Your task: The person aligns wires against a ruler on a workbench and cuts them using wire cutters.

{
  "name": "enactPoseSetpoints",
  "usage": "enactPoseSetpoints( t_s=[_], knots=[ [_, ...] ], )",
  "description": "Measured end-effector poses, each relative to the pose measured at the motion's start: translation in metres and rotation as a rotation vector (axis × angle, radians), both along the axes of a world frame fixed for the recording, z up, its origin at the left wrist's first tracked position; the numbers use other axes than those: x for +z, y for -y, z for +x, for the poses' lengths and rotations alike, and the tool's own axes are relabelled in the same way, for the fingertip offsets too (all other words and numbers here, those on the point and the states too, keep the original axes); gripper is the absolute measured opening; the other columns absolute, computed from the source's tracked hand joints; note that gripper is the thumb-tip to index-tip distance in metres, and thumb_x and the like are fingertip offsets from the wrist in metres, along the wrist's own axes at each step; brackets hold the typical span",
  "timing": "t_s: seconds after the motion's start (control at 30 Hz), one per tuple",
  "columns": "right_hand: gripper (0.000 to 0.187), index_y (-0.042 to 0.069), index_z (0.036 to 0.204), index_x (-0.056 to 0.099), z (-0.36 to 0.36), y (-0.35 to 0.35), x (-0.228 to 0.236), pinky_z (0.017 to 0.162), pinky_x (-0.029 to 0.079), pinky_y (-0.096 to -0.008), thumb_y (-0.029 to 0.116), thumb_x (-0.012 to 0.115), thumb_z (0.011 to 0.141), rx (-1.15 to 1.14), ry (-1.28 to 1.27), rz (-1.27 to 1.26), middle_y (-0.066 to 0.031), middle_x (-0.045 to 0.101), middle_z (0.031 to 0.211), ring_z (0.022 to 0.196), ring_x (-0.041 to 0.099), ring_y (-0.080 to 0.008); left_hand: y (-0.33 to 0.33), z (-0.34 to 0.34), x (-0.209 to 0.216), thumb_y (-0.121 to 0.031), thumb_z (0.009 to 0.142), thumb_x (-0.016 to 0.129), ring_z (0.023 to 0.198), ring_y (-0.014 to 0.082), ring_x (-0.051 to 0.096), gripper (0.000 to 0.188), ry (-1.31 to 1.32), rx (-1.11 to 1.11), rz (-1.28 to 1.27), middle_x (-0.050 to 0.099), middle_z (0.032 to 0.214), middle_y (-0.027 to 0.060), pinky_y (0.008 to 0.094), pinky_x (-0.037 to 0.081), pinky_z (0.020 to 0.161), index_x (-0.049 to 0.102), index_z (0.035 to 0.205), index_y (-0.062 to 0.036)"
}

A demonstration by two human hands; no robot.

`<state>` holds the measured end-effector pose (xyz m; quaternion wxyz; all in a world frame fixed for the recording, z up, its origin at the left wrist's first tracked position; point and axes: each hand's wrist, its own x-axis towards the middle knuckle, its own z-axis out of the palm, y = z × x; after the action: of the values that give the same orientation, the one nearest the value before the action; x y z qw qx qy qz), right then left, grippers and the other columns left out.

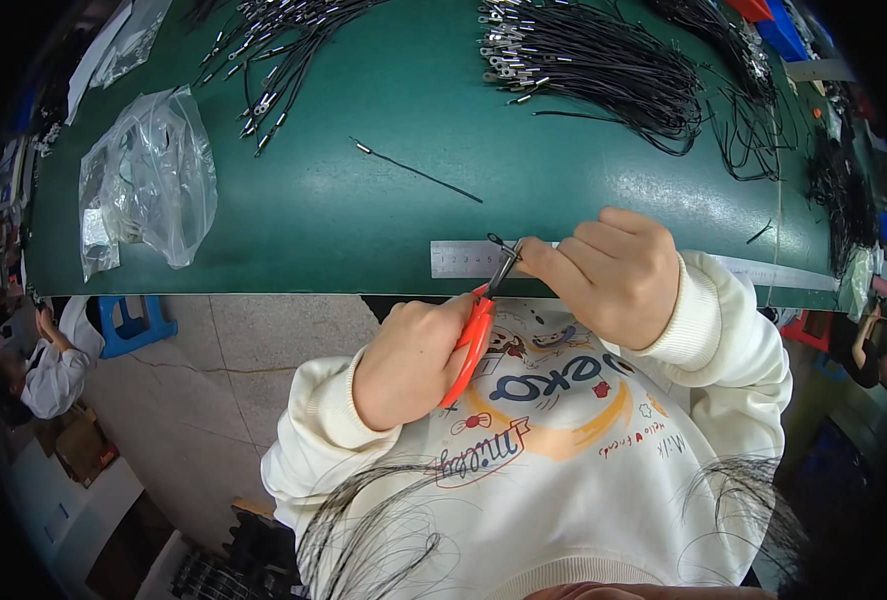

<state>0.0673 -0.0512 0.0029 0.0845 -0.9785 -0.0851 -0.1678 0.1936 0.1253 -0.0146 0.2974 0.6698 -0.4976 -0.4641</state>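
Note:
My left hand (419, 350) is wrapped around the red handles of a pair of pliers (472, 345). Their narrow metal jaws point up toward my right hand (609, 275) and meet a small black ring terminal (496, 239). The thumb and forefinger of my right hand pinch the terminal's end close to the jaws; any wire behind it is hidden by my fingers. Under both hands, along the table's near edge, lies a steel ruler (459, 260). Farther off, a single short black wire (424, 174) with a metal end lies by itself.
Bundles of black wires with metal terminals lie at the far left (289, 50) and far right (594, 75) of the green table (364, 240). More loose wires (754, 130) are at the right. A clear plastic bag (159, 180) is at the left. A blue stool (136, 325) stands below.

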Motion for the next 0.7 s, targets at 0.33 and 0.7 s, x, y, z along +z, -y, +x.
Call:
enactPoseSetpoints(
  t_s=[0.33,0.7],
  knots=[
    [0.027,-0.002,0.088,0.062,0.004,0.012,0.003,0.043,0.030,-0.0258,0.012,0.070,0.066,0.116,-0.021,-0.033,0.0015,0.045,0.055,0.047,0.042,-0.0122,0.008,0.016,0.006,-0.023,0.092,0.038,0.053,0.0078,0.055,0.038,-0.938,-0.018,0.330,0.057,0.049,0.0038,0.0229,0.042,0.052,0.061,0.092,0.0076],
    [0.028,0.001,0.089,0.064,0.003,0.012,0.005,0.043,0.030,-0.0261,0.014,0.072,0.066,0.091,0.006,-0.048,0.0034,0.043,0.054,0.047,0.040,-0.0114,0.002,-0.001,0.006,-0.018,0.090,0.051,0.049,0.0282,0.057,0.025,-0.178,0.095,0.037,0.057,0.058,0.0161,0.0346,0.044,0.049,0.060,0.088,0.0054]
  ],
)
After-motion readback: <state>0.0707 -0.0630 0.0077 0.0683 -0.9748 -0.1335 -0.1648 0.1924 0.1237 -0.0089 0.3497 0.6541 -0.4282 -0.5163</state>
